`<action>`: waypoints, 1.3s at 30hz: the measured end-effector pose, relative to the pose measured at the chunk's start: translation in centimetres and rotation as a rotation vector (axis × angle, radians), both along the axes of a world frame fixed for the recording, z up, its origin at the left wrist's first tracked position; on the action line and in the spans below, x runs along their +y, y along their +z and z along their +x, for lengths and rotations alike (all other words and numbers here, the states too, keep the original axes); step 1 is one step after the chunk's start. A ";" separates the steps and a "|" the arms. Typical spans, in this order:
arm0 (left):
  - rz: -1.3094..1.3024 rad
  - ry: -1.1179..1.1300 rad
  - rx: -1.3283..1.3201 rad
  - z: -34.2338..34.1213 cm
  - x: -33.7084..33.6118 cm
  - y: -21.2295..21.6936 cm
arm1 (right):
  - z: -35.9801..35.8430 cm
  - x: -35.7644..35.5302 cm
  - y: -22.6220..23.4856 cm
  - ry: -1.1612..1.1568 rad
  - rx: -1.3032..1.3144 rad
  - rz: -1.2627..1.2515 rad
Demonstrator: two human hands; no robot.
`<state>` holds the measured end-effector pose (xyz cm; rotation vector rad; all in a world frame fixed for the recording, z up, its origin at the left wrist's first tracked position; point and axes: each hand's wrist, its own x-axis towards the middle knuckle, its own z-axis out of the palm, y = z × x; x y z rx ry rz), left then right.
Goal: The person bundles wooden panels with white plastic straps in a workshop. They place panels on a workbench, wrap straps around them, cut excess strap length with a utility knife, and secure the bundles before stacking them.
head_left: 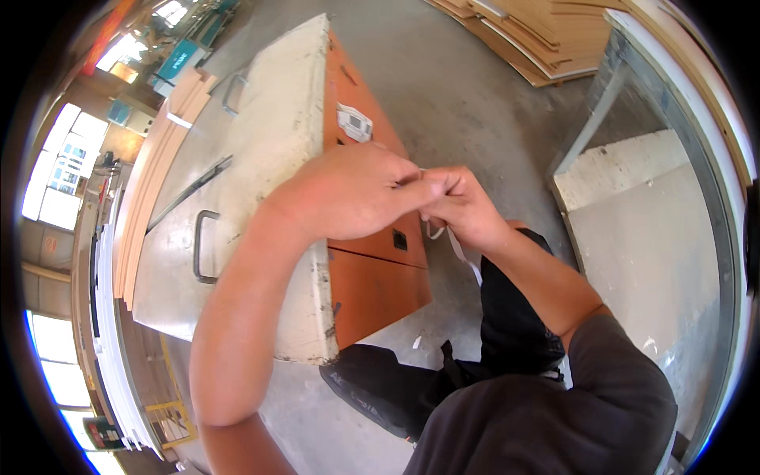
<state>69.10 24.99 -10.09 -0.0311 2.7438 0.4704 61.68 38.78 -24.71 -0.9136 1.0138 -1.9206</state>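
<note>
Left hand (348, 190) and right hand (459, 207) touching at the fingertips, just beside the orange side of the metal cabinet (372, 277). Both grips pressed together, pinching a thin white strip (463, 257) that dangles below the right hand, over a black trouser leg (514, 324). White label (354, 123) stuck higher on the cabinet's orange side. Stacked wooden boards (546, 36) far beyond the cabinet, on the concrete floor (467, 95).

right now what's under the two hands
Below the left hand and right hand sits the orange-sided metal cabinet on grey concrete floor. A thin white strip hangs from the fingers; its upper end is covered.
</note>
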 end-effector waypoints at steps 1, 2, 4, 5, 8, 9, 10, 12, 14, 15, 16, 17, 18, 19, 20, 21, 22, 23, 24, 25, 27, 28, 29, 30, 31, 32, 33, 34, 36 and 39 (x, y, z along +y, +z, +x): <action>0.028 0.033 -0.061 -0.2 0.2 0.6 | -0.1 -0.4 -0.5 -0.018 -0.026 -0.049; 0.086 0.065 0.014 0.1 0.0 0.5 | -0.1 -1.0 -0.5 -0.025 -0.046 -0.107; 0.066 0.029 0.066 -0.6 -0.2 0.8 | -0.3 -2.4 -0.9 0.007 -0.134 -0.311; 0.065 0.020 0.082 -0.5 -0.4 0.9 | 0.1 -2.9 -0.5 0.029 -0.176 -0.373; 0.410 0.141 0.137 0.2 -0.7 1.4 | 0.9 -4.1 1.5 0.065 -0.252 -0.526; 0.409 0.169 0.166 0.2 -0.9 1.7 | 0.6 -5.0 1.7 0.108 -0.270 -0.563; 0.418 0.187 0.186 0.1 -1.0 1.7 | 0.5 -5.6 1.4 0.137 -0.291 -0.591; 0.456 0.179 0.242 0.3 -1.3 1.8 | 0.8 -6.3 1.5 0.135 -0.341 -0.631; 0.509 0.146 0.321 1.3 -1.4 1.9 | 2.1 -6.4 2.5 0.094 -0.405 -0.646; 0.762 0.218 0.382 1.2 -2.2 1.9 | 2.0 -6.2 3.4 0.208 -0.467 -0.788; 1.025 0.273 0.452 0.4 -3.4 1.9 | 0.8 -5.7 4.5 0.321 -0.516 -0.921; 1.277 0.341 0.520 0.1 -4.1 2.2 | 0.0 -5.3 5.3 0.447 -0.586 -1.057; 1.271 0.415 0.520 0.1 -4.1 2.2 | -0.7 -4.9 5.7 0.287 -0.463 -0.924; 1.345 0.407 0.488 0.3 -4.3 1.9 | -1.2 -3.9 5.6 0.111 -0.338 -0.779; 1.419 0.398 0.454 0.3 -4.7 1.7 | -1.5 -3.4 5.3 -0.061 -0.211 -0.630; 1.450 0.315 0.425 0.3 -5.8 1.3 | -1.4 -3.3 4.8 -0.113 0.007 -0.425; 1.491 0.223 0.382 0.1 -6.7 0.8 | -1.7 -2.9 4.0 -0.185 0.230 -0.211; 1.280 0.259 0.536 0.1 -6.2 1.1 | -2.1 -2.3 2.9 -0.258 0.443 0.018; 1.062 0.290 0.681 0.1 -5.4 1.4 | -3.8 -1.2 0.9 -0.201 0.696 0.241; 0.841 0.316 0.814 0.1 -4.4 2.0 | -5.2 0.0 -1.6 -0.278 0.904 0.411; 0.622 0.294 0.966 0.7 -3.5 3.2 | -6.7 1.9 -6.4 -0.377 1.303 0.763; 0.580 0.226 1.012 1.0 -3.3 3.9 | -6.7 2.8 -5.7 -0.480 1.584 0.656; 0.548 0.151 1.056 1.0 -3.3 4.3 | -7.0 2.9 -4.5 -0.420 1.332 0.554; 0.622 0.081 1.040 1.3 -3.7 4.5 | -7.0 2.0 -2.8 -0.368 1.080 0.450; 0.707 0.010 1.013 1.2 -3.9 4.4 | -6.7 1.4 -1.2 -0.349 0.922 0.241; 0.721 -0.108 0.960 1.5 -3.5 4.8 | -5.7 0.1 1.0 -0.347 0.801 0.035; 0.726 -0.235 0.915 1.6 -3.0 5.3 | -4.6 -1.4 2.6 -0.353 0.707 -0.087; 0.630 -0.164 0.903 2.2 -2.3 5.5 | -3.8 -2.6 3.9 -0.357 0.615 -0.214; 0.586 -0.115 0.893 2.6 -2.8 5.1 | -3.3 -3.3 6.4 -0.012 0.392 -0.195; 0.564 0.166 1.092 2.4 -3.2 4.4 | -6.6 -4.4 5.3 0.355 0.496 -0.095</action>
